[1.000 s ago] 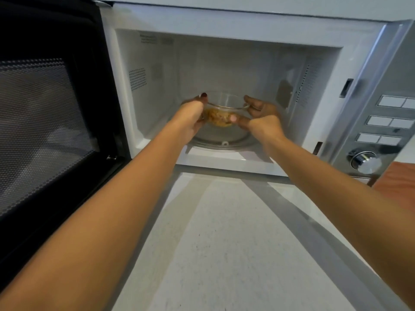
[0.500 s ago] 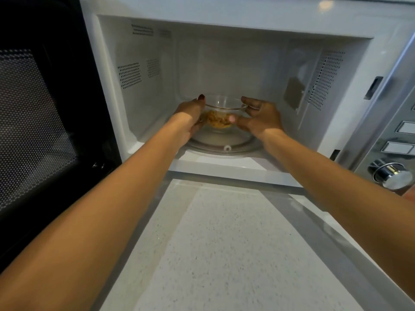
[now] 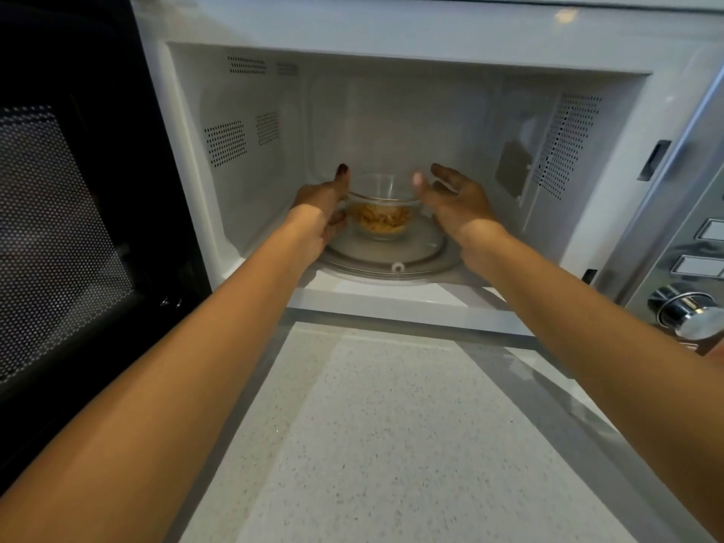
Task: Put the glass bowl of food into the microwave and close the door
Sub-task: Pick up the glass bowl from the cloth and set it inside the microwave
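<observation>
The glass bowl [image 3: 382, 207] with yellow-brown food [image 3: 380, 223] stands on the glass turntable [image 3: 391, 258] inside the white microwave [image 3: 391, 29]. My left hand [image 3: 319, 205] is wrapped around the bowl's left side, thumb up beside the rim and fingers curled under it. Just right of the bowl, my right hand [image 3: 458, 201] is off the glass with its fingers spread. The black microwave door [image 3: 78, 229] hangs wide open at the left.
The control panel with buttons and a chrome knob [image 3: 681, 311] is at the right. A speckled white countertop [image 3: 391, 425] stretches in front of the microwave. Both forearms pass over the cavity's front sill.
The bowl has come down onto the turntable. My right hand has let go and opened away to the right. The camera has moved closer to the cavity.
</observation>
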The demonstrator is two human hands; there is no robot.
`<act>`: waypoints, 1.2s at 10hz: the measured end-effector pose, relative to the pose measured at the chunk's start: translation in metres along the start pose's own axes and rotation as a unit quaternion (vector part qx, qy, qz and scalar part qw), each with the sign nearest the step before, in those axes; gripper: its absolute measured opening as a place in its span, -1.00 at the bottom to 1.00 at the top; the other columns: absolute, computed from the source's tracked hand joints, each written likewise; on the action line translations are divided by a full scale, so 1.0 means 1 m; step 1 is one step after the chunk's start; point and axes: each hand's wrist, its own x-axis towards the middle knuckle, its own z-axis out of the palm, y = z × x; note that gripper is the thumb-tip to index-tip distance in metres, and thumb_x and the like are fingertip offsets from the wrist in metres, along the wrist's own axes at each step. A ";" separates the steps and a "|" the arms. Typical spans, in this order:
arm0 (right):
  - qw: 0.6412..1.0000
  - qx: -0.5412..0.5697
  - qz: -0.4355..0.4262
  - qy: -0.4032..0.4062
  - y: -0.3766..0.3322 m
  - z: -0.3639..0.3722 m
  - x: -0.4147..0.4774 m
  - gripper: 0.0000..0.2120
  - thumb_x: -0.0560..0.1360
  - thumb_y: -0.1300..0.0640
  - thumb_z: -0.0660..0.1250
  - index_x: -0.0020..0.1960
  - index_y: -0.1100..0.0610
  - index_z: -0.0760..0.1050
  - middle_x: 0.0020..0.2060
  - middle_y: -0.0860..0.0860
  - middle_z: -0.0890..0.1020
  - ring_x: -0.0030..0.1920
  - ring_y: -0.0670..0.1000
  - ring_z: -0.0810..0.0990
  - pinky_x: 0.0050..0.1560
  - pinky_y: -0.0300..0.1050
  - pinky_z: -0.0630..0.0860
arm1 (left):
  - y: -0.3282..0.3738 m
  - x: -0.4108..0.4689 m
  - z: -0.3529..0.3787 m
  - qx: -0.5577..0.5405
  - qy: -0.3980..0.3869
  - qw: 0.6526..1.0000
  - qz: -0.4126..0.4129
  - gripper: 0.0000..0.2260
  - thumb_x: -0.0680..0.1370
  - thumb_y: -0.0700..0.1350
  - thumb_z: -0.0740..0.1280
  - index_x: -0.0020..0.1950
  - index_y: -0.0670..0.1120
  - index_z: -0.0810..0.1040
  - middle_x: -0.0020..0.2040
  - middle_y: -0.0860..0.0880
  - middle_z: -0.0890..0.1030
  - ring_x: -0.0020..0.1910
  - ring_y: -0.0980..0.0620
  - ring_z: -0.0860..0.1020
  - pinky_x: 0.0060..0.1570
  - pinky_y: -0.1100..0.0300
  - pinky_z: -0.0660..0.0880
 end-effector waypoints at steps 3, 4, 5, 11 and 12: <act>0.971 0.211 0.115 -0.023 0.001 0.006 0.024 -0.14 0.51 -0.40 -0.18 0.45 0.25 0.31 -0.19 0.02 0.66 -0.22 0.02 0.54 -0.07 -0.20 0.48 | 0.006 -0.011 0.016 -0.076 -0.021 0.997 -0.024 -0.21 0.55 0.36 -0.20 0.51 -0.19 0.26 0.31 -0.11 0.54 0.24 0.00 0.51 0.30 0.19 0.38; 0.971 0.203 0.120 -0.023 0.002 0.008 0.023 -0.16 0.53 -0.38 -0.21 0.41 0.25 0.34 -0.60 -0.10 0.52 -0.39 -0.10 0.37 -0.25 -0.27 0.37 | 0.005 -0.010 0.018 -0.099 -0.023 0.995 -0.014 -0.20 0.55 0.35 -0.22 0.49 -0.20 0.30 0.44 -0.13 0.44 0.42 -0.05 0.40 0.46 0.17 0.24; 0.969 0.218 0.111 -0.022 0.002 0.009 0.023 -0.14 0.51 -0.41 -0.18 0.36 0.27 0.40 -0.24 0.00 0.61 -0.12 -0.02 0.46 0.15 -0.20 0.44 | 0.006 -0.010 0.018 -0.095 -0.024 0.995 -0.013 -0.18 0.54 0.36 -0.24 0.47 -0.21 0.33 0.41 -0.14 0.47 0.41 -0.06 0.41 0.40 0.19 0.27; 0.969 0.223 0.101 -0.020 0.003 0.006 0.019 -0.19 0.54 -0.37 -0.16 0.40 0.26 0.34 0.14 0.07 0.58 0.09 0.01 0.49 0.50 -0.05 0.22 | 0.000 -0.005 0.018 -0.112 -0.029 0.993 -0.010 -0.19 0.55 0.34 -0.24 0.52 -0.22 0.22 0.51 -0.14 0.34 0.50 -0.07 0.30 0.50 0.11 0.13; 0.971 0.219 0.100 0.005 0.002 0.004 0.017 -0.19 0.55 -0.35 -0.15 0.51 0.25 0.18 0.47 0.10 0.36 0.43 0.08 0.38 0.55 0.01 0.13 | 0.001 -0.011 0.013 -0.090 -0.036 0.995 0.003 -0.21 0.57 0.32 -0.28 0.55 -0.24 0.11 0.57 -0.18 0.17 0.56 -0.11 0.13 0.53 0.07 0.00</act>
